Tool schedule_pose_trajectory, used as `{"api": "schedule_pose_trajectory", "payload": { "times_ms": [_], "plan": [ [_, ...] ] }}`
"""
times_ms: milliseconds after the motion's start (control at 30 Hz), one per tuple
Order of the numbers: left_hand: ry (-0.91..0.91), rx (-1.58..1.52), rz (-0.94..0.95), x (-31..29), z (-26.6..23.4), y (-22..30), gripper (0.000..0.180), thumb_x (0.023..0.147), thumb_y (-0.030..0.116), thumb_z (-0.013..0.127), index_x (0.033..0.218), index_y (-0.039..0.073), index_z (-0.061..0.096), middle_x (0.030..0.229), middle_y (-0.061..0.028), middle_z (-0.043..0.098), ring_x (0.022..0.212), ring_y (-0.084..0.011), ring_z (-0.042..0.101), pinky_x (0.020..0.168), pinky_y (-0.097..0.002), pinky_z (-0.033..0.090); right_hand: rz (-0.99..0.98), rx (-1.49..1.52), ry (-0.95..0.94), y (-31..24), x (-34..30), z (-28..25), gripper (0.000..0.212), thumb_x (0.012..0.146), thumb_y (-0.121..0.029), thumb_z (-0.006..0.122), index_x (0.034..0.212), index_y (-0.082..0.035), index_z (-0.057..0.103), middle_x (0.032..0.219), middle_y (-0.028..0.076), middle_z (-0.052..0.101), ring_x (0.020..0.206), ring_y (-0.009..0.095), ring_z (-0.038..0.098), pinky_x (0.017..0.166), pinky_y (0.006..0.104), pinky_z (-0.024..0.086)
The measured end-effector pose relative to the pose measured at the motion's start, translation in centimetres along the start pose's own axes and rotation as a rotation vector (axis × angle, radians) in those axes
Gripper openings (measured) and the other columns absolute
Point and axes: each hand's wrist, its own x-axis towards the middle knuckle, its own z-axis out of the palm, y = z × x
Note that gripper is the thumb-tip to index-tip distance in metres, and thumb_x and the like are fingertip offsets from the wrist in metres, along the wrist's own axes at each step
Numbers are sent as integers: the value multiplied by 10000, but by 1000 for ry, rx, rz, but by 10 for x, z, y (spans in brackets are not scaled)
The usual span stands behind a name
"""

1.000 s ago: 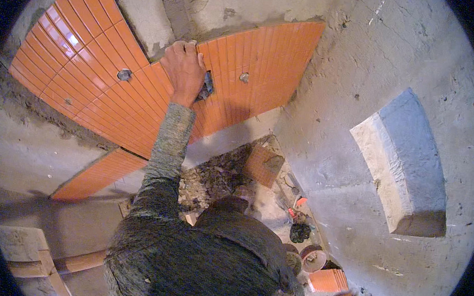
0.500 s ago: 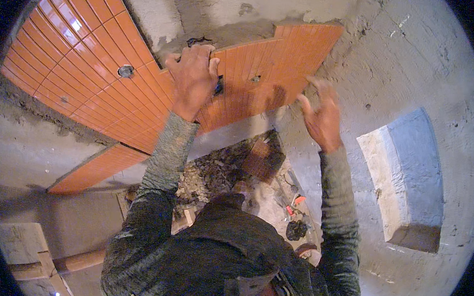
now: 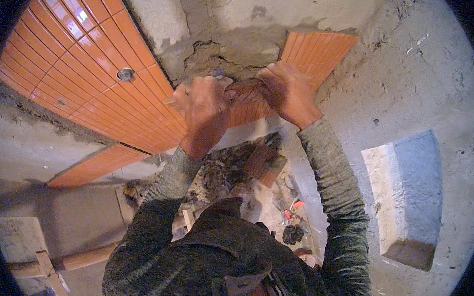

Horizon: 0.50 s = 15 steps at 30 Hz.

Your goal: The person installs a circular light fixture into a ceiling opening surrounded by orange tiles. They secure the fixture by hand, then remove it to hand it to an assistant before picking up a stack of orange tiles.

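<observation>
An orange ribbed wall tile [image 3: 245,101] is between my hands, its face partly covered by them and in shadow. My left hand [image 3: 206,105] curls closed over its left upper edge, slightly smeared by motion. My right hand [image 3: 290,91] is closed over its right upper edge, fingers bent behind it. Rough grey mortar [image 3: 226,60] shows on the wall directly above the tile. Whether the tile's lower edge touches the wall cannot be made out.
Glossy orange tiles [image 3: 90,57] with a round fitting [image 3: 125,75] cover the wall at left. Another orange tile [image 3: 321,53] sits upper right. A blue and white recess [image 3: 408,191] is in the right wall. Rubble [image 3: 225,169] and a black bundle [image 3: 293,234] lie below.
My right hand has moved left from the corner onto the tile's upper edge. The tile's top has come down with my left hand, baring mortar behind it.
</observation>
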Motion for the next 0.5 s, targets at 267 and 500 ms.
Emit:
{"api": "schedule_pose_trajectory", "payload": {
  "times_ms": [267, 500],
  "plan": [
    [-152, -232, -81, -44, -34, 33, 213, 825, 126, 754, 1034, 117, 715, 947, -42, 652, 949, -270, 615, 876, -472, 345, 73, -185, -48, -45, -70, -35, 169, 811, -178, 775, 937, -84, 712, 963, 124, 683, 859, 353, 655, 768, 451, 531],
    [119, -681, 57, -129, -65, 107, 233, 848, 166, 753, 1051, 67, 698, 1034, -90, 688, 962, -314, 649, 956, -493, 473, 200, -39, 135, -85, -171, -47, 142, 788, -145, 790, 893, -97, 707, 837, 87, 666, 761, 340, 651, 680, 430, 517]
  ]
}}
